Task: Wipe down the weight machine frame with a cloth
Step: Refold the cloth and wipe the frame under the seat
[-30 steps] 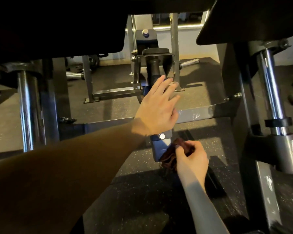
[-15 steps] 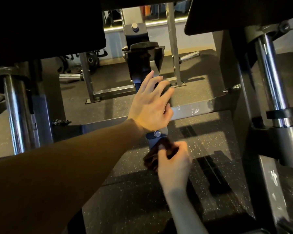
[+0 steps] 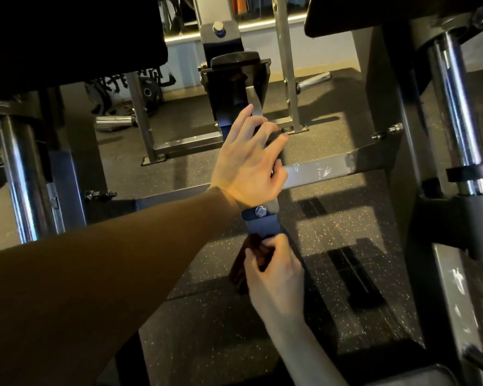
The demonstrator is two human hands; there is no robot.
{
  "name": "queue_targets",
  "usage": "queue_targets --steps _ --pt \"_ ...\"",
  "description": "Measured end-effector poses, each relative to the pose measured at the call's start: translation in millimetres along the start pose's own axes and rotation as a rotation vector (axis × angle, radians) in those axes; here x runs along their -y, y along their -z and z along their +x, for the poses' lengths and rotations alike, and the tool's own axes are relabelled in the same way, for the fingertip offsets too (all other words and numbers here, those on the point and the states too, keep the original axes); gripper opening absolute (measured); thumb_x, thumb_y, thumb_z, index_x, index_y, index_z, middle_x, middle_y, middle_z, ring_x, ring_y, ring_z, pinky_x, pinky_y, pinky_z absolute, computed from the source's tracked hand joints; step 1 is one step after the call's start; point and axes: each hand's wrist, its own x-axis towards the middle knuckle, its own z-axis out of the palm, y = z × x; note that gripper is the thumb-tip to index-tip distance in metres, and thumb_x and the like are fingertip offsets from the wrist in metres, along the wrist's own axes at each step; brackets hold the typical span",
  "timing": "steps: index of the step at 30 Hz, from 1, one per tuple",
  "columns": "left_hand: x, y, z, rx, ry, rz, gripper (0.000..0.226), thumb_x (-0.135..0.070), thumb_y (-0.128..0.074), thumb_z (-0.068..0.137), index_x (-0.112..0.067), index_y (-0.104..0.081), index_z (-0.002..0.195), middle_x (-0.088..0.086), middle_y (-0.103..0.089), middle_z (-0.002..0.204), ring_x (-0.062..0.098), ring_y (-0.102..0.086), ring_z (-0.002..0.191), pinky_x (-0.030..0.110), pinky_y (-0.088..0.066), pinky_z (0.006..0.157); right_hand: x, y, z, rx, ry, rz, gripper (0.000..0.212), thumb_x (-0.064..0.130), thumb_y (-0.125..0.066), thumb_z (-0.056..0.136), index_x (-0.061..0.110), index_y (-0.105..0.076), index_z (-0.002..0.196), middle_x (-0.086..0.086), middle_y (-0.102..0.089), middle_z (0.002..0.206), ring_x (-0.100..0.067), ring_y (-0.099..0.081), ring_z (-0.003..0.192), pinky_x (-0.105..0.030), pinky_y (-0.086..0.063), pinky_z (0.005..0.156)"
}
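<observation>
Cloth (image 3: 241, 267), dark, bunched at 6 o'clock of the blue frame bar (image 3: 262, 227), gripped by curled right hand (image 3: 275, 270). Left hand (image 3: 248, 160), fingers extended, rests on the bar at 12 o'clock.

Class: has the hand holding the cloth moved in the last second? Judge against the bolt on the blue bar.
Yes. The right hand with the cloth has slid left: once right of the bolt, now nearly below it.
</observation>
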Motion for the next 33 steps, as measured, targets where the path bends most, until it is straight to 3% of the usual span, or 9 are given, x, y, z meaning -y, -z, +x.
queue_targets --steps 3,8,12,17,22,25,28,31,33 --pt "-0.6 0.9 1.0 0.019 0.007 0.012 0.043 -0.031 -0.051 0.087 -0.009 -0.073 0.116 0.013 -0.067 0.114 0.033 -0.057 0.116 0.050 -0.019 0.125 -12.6 33.9 23.7 -0.230 -0.129 0.084 0.017 0.024 -0.073 0.091 0.024 -0.056 0.097 0.009 -0.061 0.085 -0.009 -0.063 0.079 -0.022 -0.051 0.076" --pt "-1.6 0.4 0.7 0.009 0.011 0.014 0.041 -0.030 -0.051 0.086 -0.010 -0.074 0.113 0.011 -0.067 0.108 0.032 -0.057 0.113 0.050 -0.020 0.125 -10.4 65.5 46.2 -0.371 -0.203 0.363 0.023 0.022 -0.073 0.091 0.027 -0.054 0.103 0.017 -0.058 0.093 0.004 -0.061 0.083 -0.016 -0.046 0.083" --pt "-2.0 1.8 0.8 0.015 0.007 0.010 0.041 -0.030 -0.052 0.086 -0.010 -0.074 0.114 0.010 -0.066 0.106 0.032 -0.057 0.112 0.050 -0.020 0.125 5.5 31.5 19.5 -0.306 -0.097 0.396 0.032 0.016 -0.076 0.087 0.028 -0.050 0.103 0.016 -0.058 0.096 0.019 -0.059 0.089 -0.012 -0.053 0.075" --pt "-1.9 2.6 1.5 0.024 -0.018 0.043 0.041 -0.029 -0.052 0.086 -0.010 -0.074 0.115 0.011 -0.066 0.106 0.034 -0.057 0.111 0.051 -0.021 0.124 -13.5 19.9 -18.7 0.082 0.175 0.012 0.039 0.019 -0.077 0.087 0.036 -0.046 0.104 0.014 -0.059 0.106 0.001 -0.058 0.102 -0.013 -0.048 0.088" --pt "-3.7 5.5 2.2 0.066 -0.014 0.082 0.042 -0.029 -0.051 0.086 -0.010 -0.073 0.115 0.010 -0.065 0.106 0.033 -0.056 0.110 0.049 -0.019 0.125 -7.8 50.2 2.7 -0.116 -0.005 0.349 0.031 0.022 -0.075 0.089 0.039 -0.051 0.098 0.011 -0.064 0.096 0.004 -0.067 0.090 -0.019 -0.058 0.075" --pt "-3.4 6.6 2.1 0.068 -0.018 0.078 0.041 -0.028 -0.052 0.085 -0.009 -0.073 0.114 0.011 -0.065 0.106 0.033 -0.056 0.110 0.049 -0.019 0.125 -1.3 41.6 16.1 -0.189 -0.044 0.386 0.030 0.024 -0.075 0.089 0.039 -0.051 0.100 0.012 -0.064 0.098 0.002 -0.066 0.094 -0.020 -0.056 0.081" --pt "-2.6 8.0 2.9 0.093 -0.016 0.084 0.041 -0.029 -0.052 0.085 -0.010 -0.073 0.114 0.011 -0.064 0.106 0.033 -0.055 0.109 0.048 -0.018 0.126 -1.2 25.4 4.0 0.057 -0.034 0.297 0.025 0.026 -0.075 0.089 0.033 -0.056 0.103 0.012 -0.065 0.103 0.007 -0.064 0.096 -0.010 -0.051 0.079" --pt "-3.5 9.0 3.7 0.124 -0.011 0.098 0.042 -0.031 -0.051 0.086 -0.011 -0.074 0.114 0.011 -0.064 0.107 0.033 -0.055 0.110 0.049 -0.019 0.125 -15.2 28.4 -14.4 0.383 -0.042 0.174 0.021 0.035 -0.074 0.090 0.034 -0.060 0.105 0.013 -0.067 0.104 0.001 -0.063 0.102 -0.021 -0.053 0.091" --pt "-3.6 8.7 3.6 0.124 -0.005 0.092 0.042 -0.031 -0.052 0.085 -0.010 -0.074 0.114 0.011 -0.064 0.108 0.033 -0.056 0.111 0.050 -0.019 0.125 -26.1 44.3 -14.0 0.317 -0.148 0.284 0.018 0.025 -0.077 0.089 0.031 -0.064 0.101 0.010 -0.071 0.097 0.000 -0.067 0.095 -0.022 -0.056 0.088"
